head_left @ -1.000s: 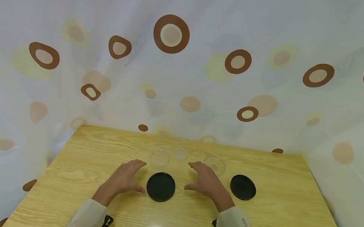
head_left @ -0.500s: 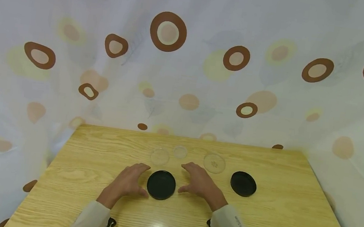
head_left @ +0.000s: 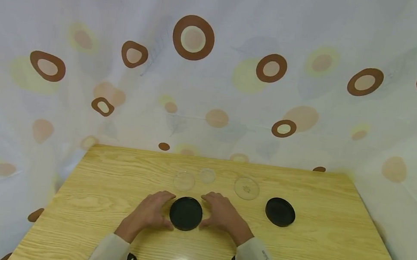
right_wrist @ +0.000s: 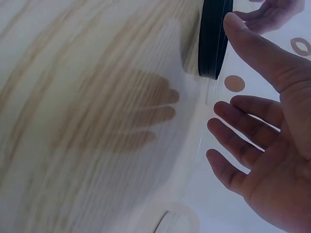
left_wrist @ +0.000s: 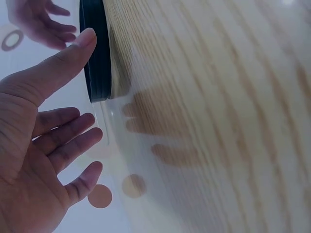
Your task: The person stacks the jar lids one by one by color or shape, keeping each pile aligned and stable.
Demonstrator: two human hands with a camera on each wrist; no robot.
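Observation:
A shallow, round black dish [head_left: 185, 214] lies flat on the wooden table between both hands. My left hand [head_left: 149, 211] cups the air at its left edge, thumb and fingers spread. On the opposite side, my right hand [head_left: 224, 214] mirrors this, its thumb and fingertips right by the rim. In the left wrist view, the left thumb overlaps the side of the black dish [left_wrist: 98, 63], while the other fingers are apart from it. The right wrist view has the right thumb [right_wrist: 238, 26] close against the dish's edge, the remaining fingers loosely bent below.
Farther right lies another shallow black dish [head_left: 280, 212]. Behind the middle dish are thin clear round pieces: one at left [head_left: 184, 181], a smaller disc [head_left: 207, 176], and one with a faint mark [head_left: 246, 188]. Patterned cloth [head_left: 222, 84] hangs behind the wooden table [head_left: 108, 182].
Both hands have moved inward from either side, closing the gaps to the middle black dish. The dishes and clear discs keep their places on the table.

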